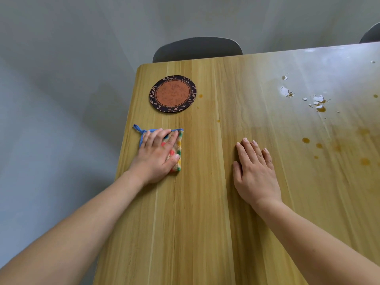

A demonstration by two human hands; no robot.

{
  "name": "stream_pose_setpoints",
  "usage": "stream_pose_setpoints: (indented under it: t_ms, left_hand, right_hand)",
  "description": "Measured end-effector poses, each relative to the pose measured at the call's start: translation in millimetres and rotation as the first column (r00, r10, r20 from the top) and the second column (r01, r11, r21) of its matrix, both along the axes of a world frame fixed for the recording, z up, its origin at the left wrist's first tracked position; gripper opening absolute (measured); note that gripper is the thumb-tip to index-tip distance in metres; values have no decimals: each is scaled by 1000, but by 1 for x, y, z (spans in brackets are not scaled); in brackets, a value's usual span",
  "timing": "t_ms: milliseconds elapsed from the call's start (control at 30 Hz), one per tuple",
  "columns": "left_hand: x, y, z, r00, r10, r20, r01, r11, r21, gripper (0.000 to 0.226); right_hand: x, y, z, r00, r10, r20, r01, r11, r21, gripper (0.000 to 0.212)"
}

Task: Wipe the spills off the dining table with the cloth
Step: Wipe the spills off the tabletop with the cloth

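A: Cloth (pixel 177 150) left of centre, left hand (pixel 159 156) spread flat on it. Right hand (pixel 256 173) spread on bare worktop (pixel 195 223).

B: Spills (pixel 318 103) upper right, orange drops (pixel 306 140) mid right. Keep palm pressure, sweep right, overlapping strokes.

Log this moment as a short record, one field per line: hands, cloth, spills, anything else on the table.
left hand: left hand lies flat on the cloth, fingers spread
right hand: right hand rests palm down on the bare table, holding nothing
cloth: multicoloured cloth with blue edging, near the table's left edge
spills: orange drops right of the right hand; whitish splashes farther back on the right; none under the cloth's reach yet
other: round patterned coaster behind the cloth; grey chair at the far side
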State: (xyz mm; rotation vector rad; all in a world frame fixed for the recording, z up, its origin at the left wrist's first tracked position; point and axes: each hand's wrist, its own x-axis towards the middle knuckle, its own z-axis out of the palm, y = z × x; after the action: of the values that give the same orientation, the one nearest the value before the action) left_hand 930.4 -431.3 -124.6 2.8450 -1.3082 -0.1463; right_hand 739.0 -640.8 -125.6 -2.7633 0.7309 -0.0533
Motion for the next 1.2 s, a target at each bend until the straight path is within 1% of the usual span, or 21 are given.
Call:
stream_pose_setpoints:
  t_ms: [167,300,433,500,567,700,867,967,1100,1200]
  left_hand:
    - [23,-33,3,998,64,-8,-64,998,-28,83]
    - [15,-44,2,993,116,-22,-116,993,11,87]
    - [-22,-50,0,998,40,-52,-38,999,28,81]
    - [-34,-56,-1,999,26,-48,-24,999,35,79]
    - [-34,-68,0,999,24,-47,-23,999,24,75]
    - [-13,-99,3,998,-36,-43,36,999,11,68]
    - [8,-134,5,999,4,-48,-5,1000,-11,65]
    - [0,-131,4,997,1,-75,-2,1000,-6,65]
    - [-24,-119,2,994,-101,-46,101,995,-2,64]
    - [-18,-131,3,994,-98,-56,100,995,22,63]
  right_hand:
    - [0,0,-1,1000,1,1,-1,1000,-1,60]
    - [-2,0,-2,1000,7,4,-7,1000,-1,59]
    - [-2,-1,-3,1000,6,14,-6,1000,0,60]
    - [-2,-1,-2,1000,4,17,-4,1000,-3,61]
    - [-1,-2,-2,1000,2,20,-2,1000,-4,62]
    - [0,-2,-2,1000,-1,22,1,1000,-11,60]
    - [1,-1,-2,1000,-5,19,5,1000,-1,60]
    - [-1,0,-3,1000,-4,23,4,1000,5,59]
    - [-1,-1,-3,999,-8,36,9,1000,-6,58]
    - [0,-3,-3,999,-5,41,6,1000,-7,57]
